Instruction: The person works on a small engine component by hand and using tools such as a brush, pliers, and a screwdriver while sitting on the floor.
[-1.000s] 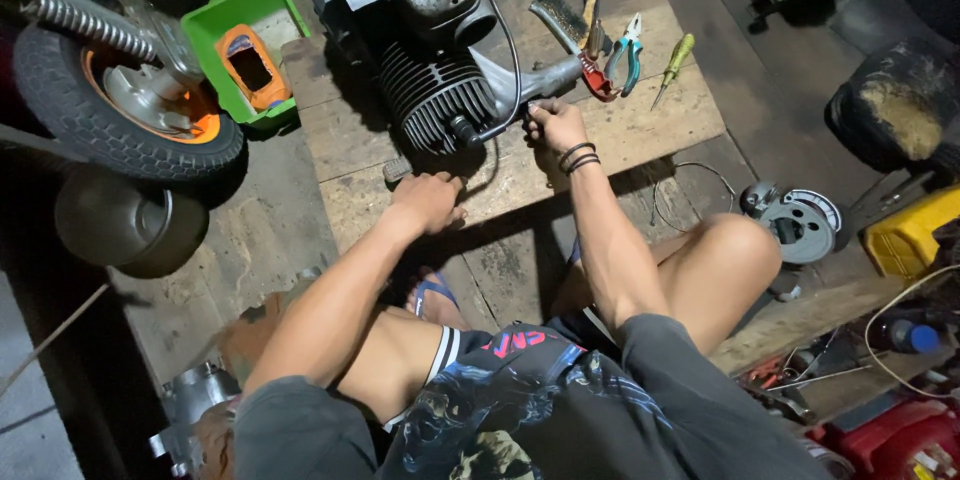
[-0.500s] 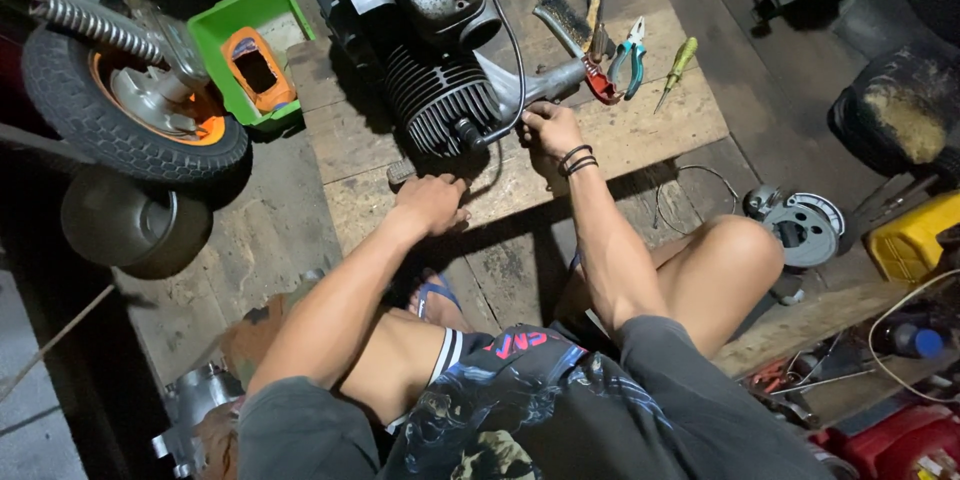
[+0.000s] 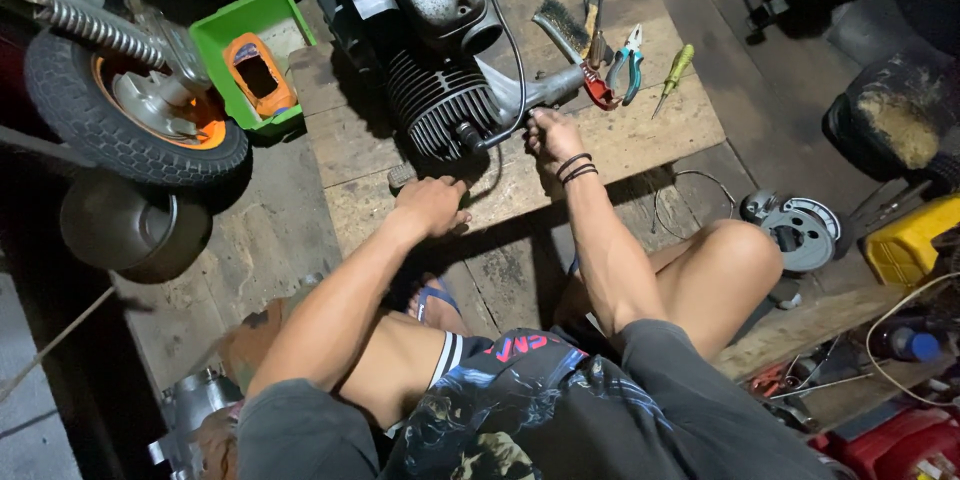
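Observation:
A small finned engine [image 3: 440,105] with a dusty metal tank on top lies on a wooden pallet [image 3: 640,135]. My right hand [image 3: 550,135], with dark bands on the wrist, is closed on a black cable beside the engine's grey side housing [image 3: 540,90]. My left hand [image 3: 430,205] rests fist-like on the pallet just below the cylinder fins, next to a small grey part [image 3: 400,176]. Whether it holds anything is hidden. My bare knees are folded in front of the pallet.
A wire brush [image 3: 565,30], blue-handled pliers [image 3: 628,60], red-handled pliers [image 3: 598,90] and a yellow-green screwdriver [image 3: 675,75] lie on the pallet's far right. A tyre with orange rim [image 3: 130,115], green tray [image 3: 250,40], round metal bowl [image 3: 130,230], brake plate [image 3: 800,230].
The view has shifted slightly; both hands stay at the engine, the right hand working at the cable by the side housing, the left barely moving.

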